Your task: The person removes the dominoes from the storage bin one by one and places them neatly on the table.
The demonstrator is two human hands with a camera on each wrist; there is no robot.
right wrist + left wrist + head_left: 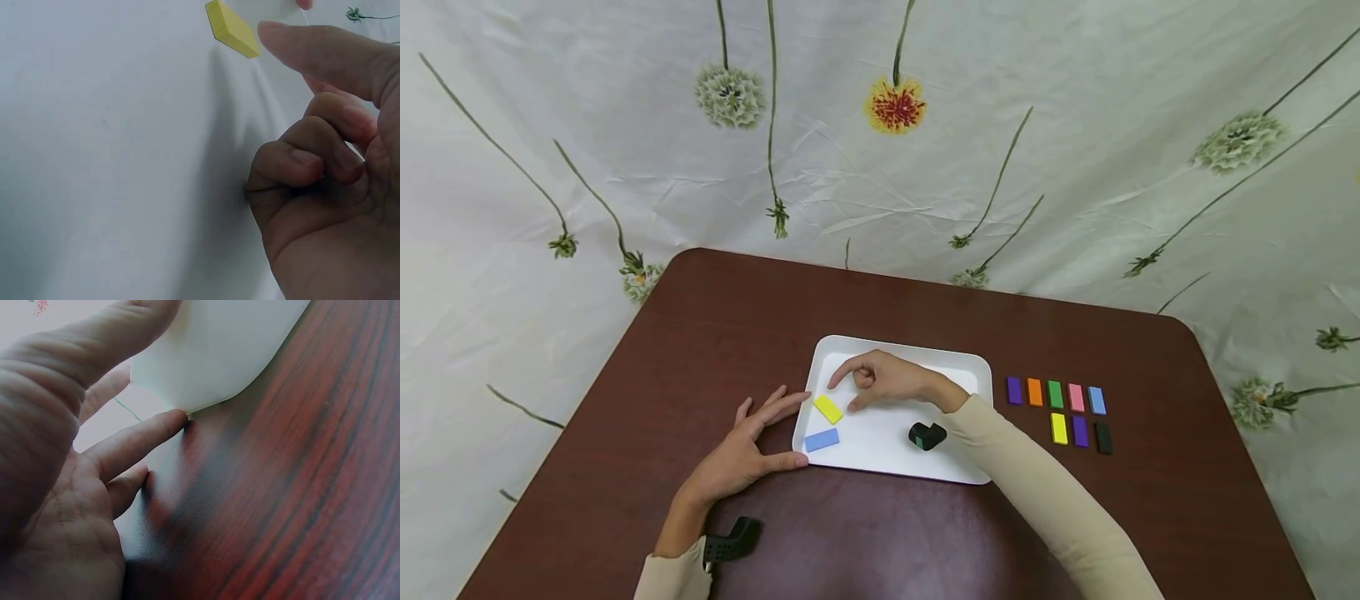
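Note:
A white tray (872,454) lies on the table, with a yellow block (828,409) and a light blue block (822,440) near its left end. Over the tray, my right hand (891,379) holds nothing; thumb and index finger are spread apart on either side of the yellow block, and the other fingers are curled in. The right wrist view shows a gap between the thumb and the yellow block (232,28). My left hand (737,458) touches the tray's left edge, its fingers extended. In the left wrist view, a fingertip meets the tray (219,356).
Right of the tray, several coloured blocks stand in two rows on the dark red-brown table (715,333), among them an orange block (1034,392), a green block (1055,394) and a black block (1103,437). A flower-patterned cloth (835,167) hangs behind the table.

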